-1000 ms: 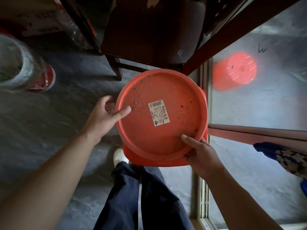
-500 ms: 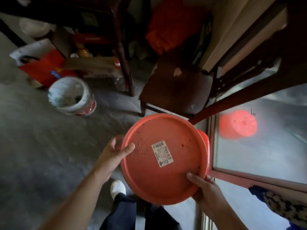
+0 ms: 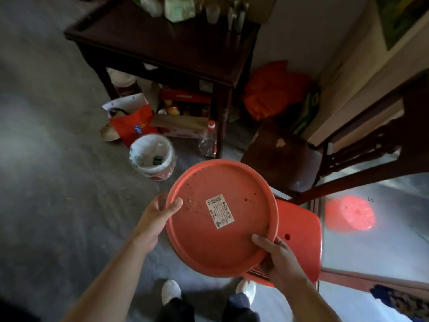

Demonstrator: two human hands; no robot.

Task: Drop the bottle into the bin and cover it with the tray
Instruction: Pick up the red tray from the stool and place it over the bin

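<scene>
Both hands (image 3: 160,214) gripping tray (image 3: 220,214) rim

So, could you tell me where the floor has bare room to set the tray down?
The grey floor left of the white-lined bin is bare. Under the dark table it is crowded: a red bag, a box and a bottle.

Dim room, daylight from my right

Light comes through the glass door (image 3: 376,228) on my right, where an orange reflection glares softly. The floor (image 3: 46,182) on my far left smears with motion blur, the dark worktop (image 3: 162,47) swallows detail, and straight lines bow at the frame's edges.
</scene>
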